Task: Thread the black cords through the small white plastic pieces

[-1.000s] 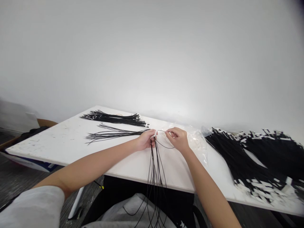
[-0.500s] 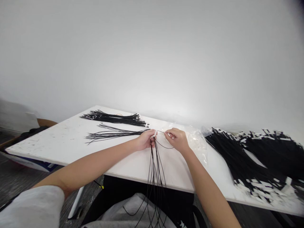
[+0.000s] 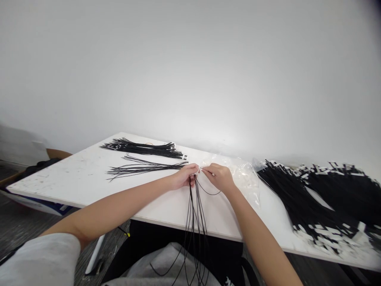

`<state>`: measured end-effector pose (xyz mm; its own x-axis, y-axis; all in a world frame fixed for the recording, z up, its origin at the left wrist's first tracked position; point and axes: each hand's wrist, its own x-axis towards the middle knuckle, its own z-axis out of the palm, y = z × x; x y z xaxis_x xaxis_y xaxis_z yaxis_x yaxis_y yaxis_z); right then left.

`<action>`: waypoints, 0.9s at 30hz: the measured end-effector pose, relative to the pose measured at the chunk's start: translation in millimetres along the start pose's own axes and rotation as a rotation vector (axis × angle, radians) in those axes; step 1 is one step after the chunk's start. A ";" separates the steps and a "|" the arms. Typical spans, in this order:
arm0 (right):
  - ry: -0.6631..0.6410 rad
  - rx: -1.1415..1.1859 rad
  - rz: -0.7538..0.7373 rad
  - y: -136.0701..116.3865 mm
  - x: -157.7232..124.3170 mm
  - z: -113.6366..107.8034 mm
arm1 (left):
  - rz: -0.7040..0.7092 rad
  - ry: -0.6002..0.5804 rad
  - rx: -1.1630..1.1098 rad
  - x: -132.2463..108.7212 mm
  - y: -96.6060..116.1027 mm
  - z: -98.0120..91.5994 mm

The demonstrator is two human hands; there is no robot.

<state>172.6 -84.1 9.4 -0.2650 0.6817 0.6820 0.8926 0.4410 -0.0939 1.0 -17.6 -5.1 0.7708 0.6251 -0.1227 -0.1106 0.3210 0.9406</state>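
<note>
My left hand [image 3: 186, 176] is closed on a small white connector [image 3: 197, 171], with several thin black wires [image 3: 194, 214] hanging from it over the table's front edge to my lap. Close on its right, my right hand [image 3: 218, 174] pinches the end of one black wire [image 3: 208, 192], which bows down in a loop between the hands. The tip of that wire points at the white connector; whether it enters it is too small to tell. Left of my left hand, a loose spread of black wires [image 3: 145, 169] lies on the tabletop.
A thick bundle of black wires [image 3: 143, 148] with white ends lies at the back of the white table [image 3: 68, 174]. Right of my hands is a clear plastic bag [image 3: 247, 178] with whitish contents. Large piles of black wires [image 3: 300, 198] with white ends cover the right side.
My right hand has moved slightly left, bringing the wire's end up to the white connector. My left hand has turned a little, and the hanging wires have shifted slightly.
</note>
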 end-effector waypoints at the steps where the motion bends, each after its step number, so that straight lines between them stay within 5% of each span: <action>1: -0.005 0.003 -0.002 -0.2 -0.2 1.1 | 0.005 -0.003 0.002 -0.1 -0.4 0.1; 15: -0.014 -0.078 -0.026 -0.8 -3.4 8.3 | 0.014 -0.022 0.018 1.6 -3.9 -2.3; 21: 0.104 -0.192 -0.057 -6.2 -0.1 7.2 | -0.002 -0.017 -0.003 1.5 -2.3 -1.3; 24: 0.164 -0.245 -0.139 -11.8 3.8 1.4 | -0.009 0.008 -0.022 2.2 -1.3 -0.7; 27: 0.083 -0.183 -0.326 -15.5 5.1 -3.5 | -0.029 0.027 -0.063 3.4 -0.9 -1.2</action>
<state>158.7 -89.5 16.8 -0.5219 0.4700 0.7118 0.8186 0.5105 0.2631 3.0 -14.9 -6.7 0.7571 0.6336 -0.1594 -0.1282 0.3833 0.9147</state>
